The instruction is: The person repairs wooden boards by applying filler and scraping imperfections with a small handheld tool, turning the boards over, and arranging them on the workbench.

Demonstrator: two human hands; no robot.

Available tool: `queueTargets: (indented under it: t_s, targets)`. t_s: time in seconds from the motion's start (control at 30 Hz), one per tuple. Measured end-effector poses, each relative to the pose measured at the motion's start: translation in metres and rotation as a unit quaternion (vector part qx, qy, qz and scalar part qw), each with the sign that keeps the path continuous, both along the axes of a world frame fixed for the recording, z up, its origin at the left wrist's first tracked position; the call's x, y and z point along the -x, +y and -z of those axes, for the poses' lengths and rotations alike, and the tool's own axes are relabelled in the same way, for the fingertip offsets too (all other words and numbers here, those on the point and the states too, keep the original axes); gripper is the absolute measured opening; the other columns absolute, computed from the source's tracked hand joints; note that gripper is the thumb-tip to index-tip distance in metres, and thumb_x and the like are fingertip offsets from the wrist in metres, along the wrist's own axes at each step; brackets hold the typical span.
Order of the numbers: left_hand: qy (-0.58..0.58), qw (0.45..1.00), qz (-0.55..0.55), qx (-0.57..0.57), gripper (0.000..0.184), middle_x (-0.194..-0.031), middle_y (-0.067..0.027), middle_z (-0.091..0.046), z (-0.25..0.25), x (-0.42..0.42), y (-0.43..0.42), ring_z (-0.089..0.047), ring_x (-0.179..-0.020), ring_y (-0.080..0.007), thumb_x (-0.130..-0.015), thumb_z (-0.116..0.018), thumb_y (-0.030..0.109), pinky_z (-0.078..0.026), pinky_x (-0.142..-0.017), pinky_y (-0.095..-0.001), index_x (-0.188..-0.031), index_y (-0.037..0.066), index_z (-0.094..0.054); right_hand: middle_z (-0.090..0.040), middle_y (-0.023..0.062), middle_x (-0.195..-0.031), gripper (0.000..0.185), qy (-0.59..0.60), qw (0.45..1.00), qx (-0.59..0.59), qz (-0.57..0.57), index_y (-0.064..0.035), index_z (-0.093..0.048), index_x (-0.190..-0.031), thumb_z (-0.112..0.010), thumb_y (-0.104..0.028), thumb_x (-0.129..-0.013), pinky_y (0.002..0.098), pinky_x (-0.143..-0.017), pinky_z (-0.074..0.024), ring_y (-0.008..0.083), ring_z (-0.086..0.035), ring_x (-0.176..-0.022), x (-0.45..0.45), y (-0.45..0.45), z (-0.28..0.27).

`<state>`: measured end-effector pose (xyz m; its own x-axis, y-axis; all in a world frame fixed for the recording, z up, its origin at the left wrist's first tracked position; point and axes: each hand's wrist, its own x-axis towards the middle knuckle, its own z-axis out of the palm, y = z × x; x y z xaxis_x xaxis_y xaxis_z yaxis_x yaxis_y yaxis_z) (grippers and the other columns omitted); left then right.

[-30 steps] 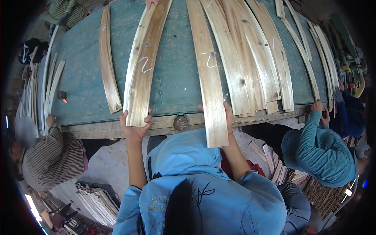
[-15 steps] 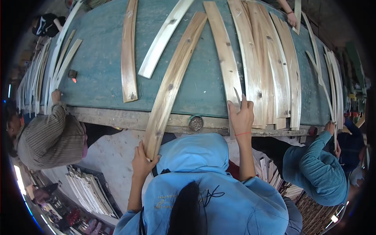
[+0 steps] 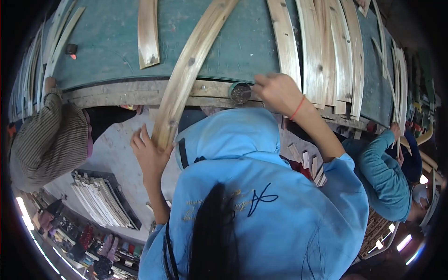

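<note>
Your left hand, fingers gripping one plank, your right hand beside one cup, fingers curled, hold unclear.

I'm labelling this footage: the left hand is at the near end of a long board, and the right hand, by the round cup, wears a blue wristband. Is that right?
Almost: the head view shows a red wristband, not blue. The left hand is indeed at the near end of the long board, the right hand by the round cup.
</note>
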<state>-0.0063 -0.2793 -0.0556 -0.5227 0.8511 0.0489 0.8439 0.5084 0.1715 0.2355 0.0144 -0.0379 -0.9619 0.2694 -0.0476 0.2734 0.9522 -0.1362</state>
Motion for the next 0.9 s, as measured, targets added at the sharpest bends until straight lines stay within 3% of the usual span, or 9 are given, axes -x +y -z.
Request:
queueTargets:
  t_s: [0.07, 0.13, 0.2, 0.27, 0.3, 0.53, 0.73, 0.8, 0.9]
  targets:
    - [0.000, 0.993, 0.074, -0.090, 0.084, -0.105, -0.0207, -0.054, -0.010, -0.012, 0.042, -0.050, -0.099, -0.0385, -0.062, -0.084, 0.033, -0.041, -0.090, -0.0444, -0.129, 0.003, -0.043, -0.056, 0.0067, -0.081, 0.009, -0.002, 0.997, -0.039, -0.066, -0.0066, -0.063, -0.071, -0.059, -0.015, -0.070, 0.0344, -0.057, -0.0505, 0.0237, -0.060, -0.070, 0.012, -0.004, 0.005]
    - [-0.182, 0.965, 0.166, -0.093, 0.076, -0.100, -0.0177, -0.057, 0.000, -0.029, 0.085, -0.056, -0.091, -0.0349, -0.063, -0.083, 0.033, -0.046, -0.084, -0.0430, -0.123, 0.001, -0.049, -0.058, 0.0081, -0.082, 0.010, -0.027, 0.997, -0.042, -0.065, -0.0060, -0.064, -0.070, -0.059, -0.015, -0.071, 0.0350, -0.058, -0.0513, 0.0249, -0.061, -0.070, 0.023, -0.011, 0.014]
    - [-0.250, 0.936, 0.231, -0.088, 0.073, -0.106, -0.0182, -0.057, 0.032, -0.058, 0.121, -0.061, -0.091, -0.0356, -0.068, -0.079, 0.034, -0.051, -0.074, -0.0420, -0.126, 0.003, -0.047, -0.061, 0.0094, -0.083, 0.011, -0.051, 0.995, -0.050, -0.063, -0.0053, -0.066, -0.070, -0.059, -0.014, -0.071, 0.0356, -0.058, -0.0522, 0.0261, -0.063, -0.070, 0.034, -0.014, 0.021]
    - [-0.217, 0.945, 0.244, -0.026, 0.065, -0.093, -0.0171, -0.058, 0.048, -0.083, 0.152, -0.063, -0.082, -0.0357, -0.066, -0.080, 0.031, -0.051, -0.066, -0.0427, -0.115, 0.000, -0.052, -0.064, 0.0122, -0.081, 0.013, -0.067, 0.996, 0.006, -0.058, -0.0043, -0.067, -0.069, -0.059, -0.014, -0.072, 0.0369, -0.059, -0.0533, 0.0287, -0.066, -0.070, 0.039, -0.017, 0.029]
    - [-0.221, 0.942, 0.250, -0.026, 0.065, -0.093, -0.0171, -0.058, 0.058, -0.085, 0.158, -0.063, -0.082, -0.0357, -0.066, -0.080, 0.031, -0.051, -0.066, -0.0427, -0.115, 0.000, -0.052, -0.067, 0.0132, -0.074, 0.016, -0.039, 0.997, 0.026, -0.054, -0.0062, -0.069, -0.069, -0.058, -0.015, -0.075, 0.0393, -0.059, -0.0543, 0.0286, -0.068, -0.071, 0.040, -0.016, 0.036]
    - [-0.213, 0.940, 0.265, -0.038, 0.059, -0.096, -0.0159, -0.059, 0.087, -0.075, 0.161, -0.063, -0.082, -0.0359, -0.069, -0.077, 0.026, -0.052, -0.065, -0.0434, -0.118, 0.004, -0.053, -0.066, 0.0161, -0.073, 0.012, -0.065, 0.992, 0.110, -0.010, -0.0045, -0.070, -0.071, -0.061, -0.012, -0.069, 0.0415, -0.063, -0.0536, 0.0340, -0.066, -0.071, 0.028, 0.007, 0.023]
    - [-0.215, 0.938, 0.270, -0.028, 0.062, -0.096, -0.0158, -0.059, 0.076, -0.073, 0.165, -0.063, -0.081, -0.0353, -0.070, -0.076, 0.029, -0.052, -0.066, -0.0420, -0.122, 0.005, -0.053, -0.066, 0.0148, -0.074, 0.010, -0.058, 0.982, 0.178, 0.022, -0.0080, -0.070, -0.070, -0.062, -0.012, -0.067, 0.0432, -0.063, -0.0522, 0.0335, -0.064, -0.071, 0.017, 0.020, 0.019]
    - [-0.215, 0.939, 0.269, -0.021, 0.063, -0.096, -0.0160, -0.059, 0.074, -0.075, 0.164, -0.064, -0.080, -0.0353, -0.070, -0.076, 0.030, -0.053, -0.066, -0.0414, -0.122, 0.004, -0.053, -0.062, 0.0082, -0.074, 0.011, -0.086, 0.982, 0.170, 0.021, -0.0086, -0.070, -0.070, -0.066, -0.019, -0.071, 0.0397, -0.065, -0.0505, 0.0287, -0.063, -0.073, 0.015, 0.014, 0.021]
    - [-0.229, 0.937, 0.261, -0.036, 0.064, -0.097, -0.0164, -0.060, 0.075, -0.075, 0.164, -0.064, -0.079, -0.0356, -0.070, -0.077, 0.032, -0.053, -0.065, -0.0406, -0.122, 0.004, -0.053, -0.063, 0.0088, -0.075, 0.011, -0.062, 0.971, 0.230, 0.035, -0.0078, -0.071, -0.075, -0.068, -0.018, -0.071, 0.0383, -0.063, -0.0490, 0.0293, -0.063, -0.072, 0.005, 0.024, 0.016]
